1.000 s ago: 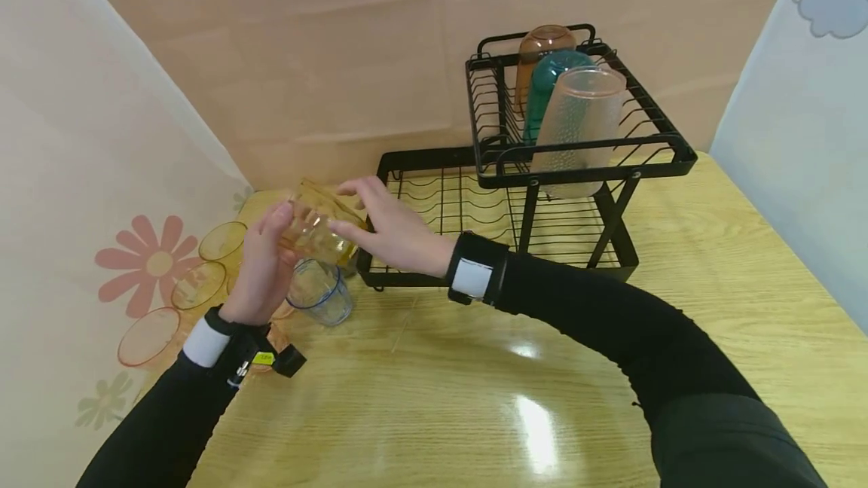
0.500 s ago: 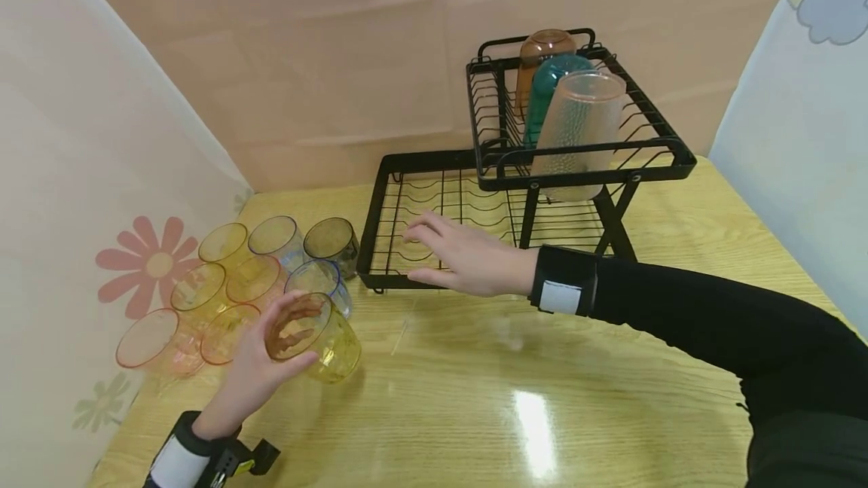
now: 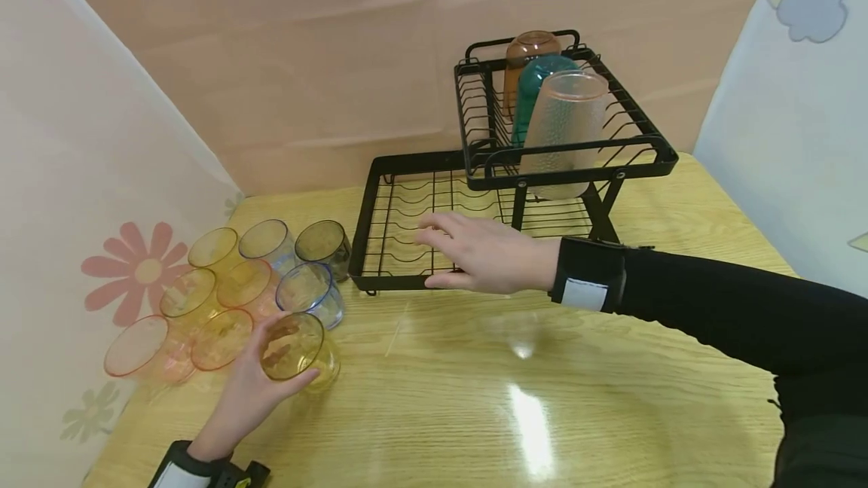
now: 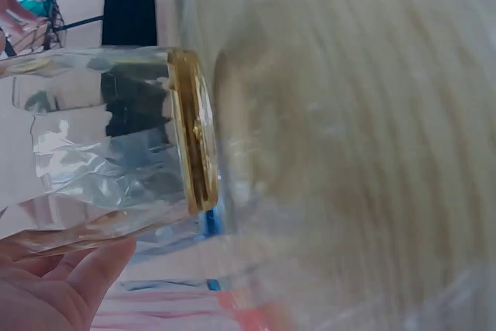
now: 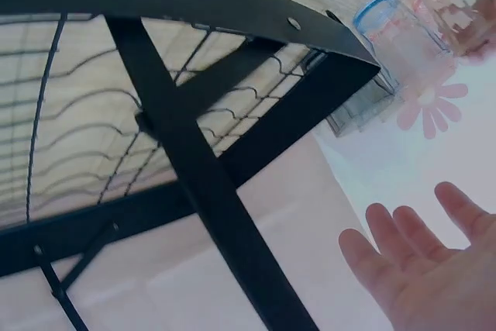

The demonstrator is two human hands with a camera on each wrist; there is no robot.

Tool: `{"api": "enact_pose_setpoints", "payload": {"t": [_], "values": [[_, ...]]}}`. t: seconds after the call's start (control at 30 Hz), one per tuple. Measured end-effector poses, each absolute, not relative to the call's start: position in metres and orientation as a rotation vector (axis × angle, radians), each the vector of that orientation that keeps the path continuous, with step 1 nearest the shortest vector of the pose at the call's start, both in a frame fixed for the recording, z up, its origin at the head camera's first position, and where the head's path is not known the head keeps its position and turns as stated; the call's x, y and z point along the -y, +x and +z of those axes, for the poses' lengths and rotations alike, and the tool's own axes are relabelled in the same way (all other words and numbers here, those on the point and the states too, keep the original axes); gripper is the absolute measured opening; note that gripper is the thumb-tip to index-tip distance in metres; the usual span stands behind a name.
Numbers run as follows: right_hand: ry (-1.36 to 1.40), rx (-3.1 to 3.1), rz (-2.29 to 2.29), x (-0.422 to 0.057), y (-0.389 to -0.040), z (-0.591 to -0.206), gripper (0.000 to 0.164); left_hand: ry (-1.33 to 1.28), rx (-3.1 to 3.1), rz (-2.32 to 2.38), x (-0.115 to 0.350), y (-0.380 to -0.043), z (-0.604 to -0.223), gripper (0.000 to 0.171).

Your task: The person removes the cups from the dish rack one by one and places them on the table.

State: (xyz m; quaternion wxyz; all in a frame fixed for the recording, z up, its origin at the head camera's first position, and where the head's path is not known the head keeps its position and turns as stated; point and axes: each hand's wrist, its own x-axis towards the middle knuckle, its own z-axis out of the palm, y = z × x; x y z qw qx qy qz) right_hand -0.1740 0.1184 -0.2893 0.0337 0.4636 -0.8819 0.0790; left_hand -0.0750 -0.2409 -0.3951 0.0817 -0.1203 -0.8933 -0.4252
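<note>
My left hand [image 3: 251,386] holds a yellow drinking glass [image 3: 325,364] at the front of a group of glasses, its thumb and fingers around the sides. The glass stands rim up, slightly tilted in the head view. In the left wrist view its amber base [image 4: 194,133] is close to the wooden table; whether they touch I cannot tell. Just behind it is a clear glass with a blue rim [image 3: 328,306]. My right hand [image 3: 484,253] holds nothing, its fingers loosely bent above the front part of the black dish rack's lower tier [image 3: 389,283].
Several tinted glasses stand close together at the left, among them a dark grey glass [image 3: 339,258] beside the rack. On the raised upper tier [image 3: 576,174] are an upturned brown glass [image 3: 532,44], a teal glass [image 3: 542,70] and a clear textured glass [image 3: 566,126].
Both hands were near the sideways yellow glass by the rack's left end. My left hand has brought it toward the front and turned it rim up; my right hand has moved away rightward.
</note>
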Motion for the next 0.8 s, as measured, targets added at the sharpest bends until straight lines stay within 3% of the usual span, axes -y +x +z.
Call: {"api": "enact_pose_setpoints", "payload": {"t": [0.57, 0.8], "values": [[1.441, 2.553, 0.257, -0.136, -0.160, -0.230, 0.060, -0.245, 2.724, -1.157, 0.242, -0.078, -0.401, 0.080], [1.422, 2.480, 0.290, -0.138, -0.157, -0.207, 0.058, -0.320, 2.747, -0.979, 0.238, -0.078, -0.395, 0.083]]}}
